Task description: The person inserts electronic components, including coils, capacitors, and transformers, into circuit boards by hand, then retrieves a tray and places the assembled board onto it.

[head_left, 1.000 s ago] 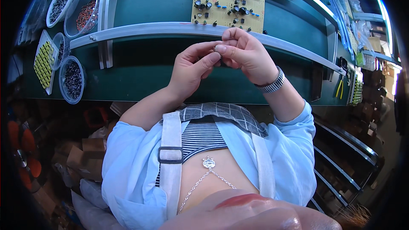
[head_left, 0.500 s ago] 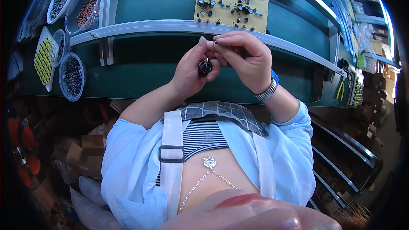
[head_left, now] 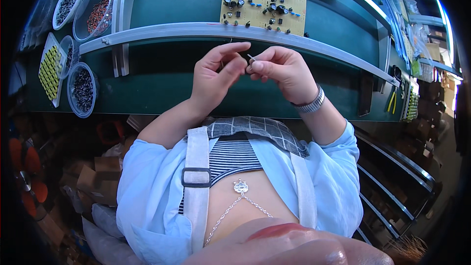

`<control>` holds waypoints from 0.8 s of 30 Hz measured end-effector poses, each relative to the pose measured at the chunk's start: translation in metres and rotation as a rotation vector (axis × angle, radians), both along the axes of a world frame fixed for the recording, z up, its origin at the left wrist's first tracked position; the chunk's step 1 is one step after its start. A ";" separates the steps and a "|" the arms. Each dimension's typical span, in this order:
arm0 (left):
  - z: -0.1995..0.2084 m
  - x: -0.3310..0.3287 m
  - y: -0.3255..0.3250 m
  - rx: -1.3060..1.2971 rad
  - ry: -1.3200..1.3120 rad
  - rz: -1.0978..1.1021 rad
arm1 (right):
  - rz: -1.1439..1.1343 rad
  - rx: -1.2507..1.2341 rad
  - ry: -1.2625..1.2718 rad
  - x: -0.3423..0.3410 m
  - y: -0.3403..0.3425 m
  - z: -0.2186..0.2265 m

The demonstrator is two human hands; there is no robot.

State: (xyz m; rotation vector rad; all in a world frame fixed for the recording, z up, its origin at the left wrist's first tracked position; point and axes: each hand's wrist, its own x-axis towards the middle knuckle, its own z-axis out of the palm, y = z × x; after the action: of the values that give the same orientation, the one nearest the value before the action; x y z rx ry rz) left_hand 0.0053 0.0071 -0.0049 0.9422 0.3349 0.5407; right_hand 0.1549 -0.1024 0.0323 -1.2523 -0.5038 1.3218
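Thin lead (head_left: 251,57) — in right hand (head_left: 287,71)

Daylight glares white and blue-fringed along a strip (head_left: 447,24) at the upper right. The bench (head_left: 167,81) is moderately lit, its front edge gently bowed, and the metal rail (head_left: 186,30) curves with a pale sheen. The light-blue shirt (head_left: 338,167) shows bright; the cardboard boxes (head_left: 100,179) at lower left sink into shadow. Slight blur softens the fingers (head_left: 232,71). Black vignetting swallows the corners.
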 end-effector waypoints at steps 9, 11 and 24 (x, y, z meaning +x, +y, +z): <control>-0.002 0.000 0.005 0.714 -0.031 0.134 | -0.001 0.024 0.488 -0.004 -0.005 -0.013; -0.002 -0.001 0.005 0.739 0.009 0.202 | -0.024 0.015 0.350 -0.009 -0.004 -0.008; 0.002 -0.003 0.009 0.986 -0.046 0.342 | 0.075 -0.078 0.117 0.001 0.005 0.018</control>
State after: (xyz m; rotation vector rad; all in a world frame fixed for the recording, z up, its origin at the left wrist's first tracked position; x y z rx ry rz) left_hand 0.0026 0.0158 -0.0028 1.8333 0.1737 1.0824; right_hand 0.1558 -0.0970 0.0499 -1.2214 -0.4235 1.4810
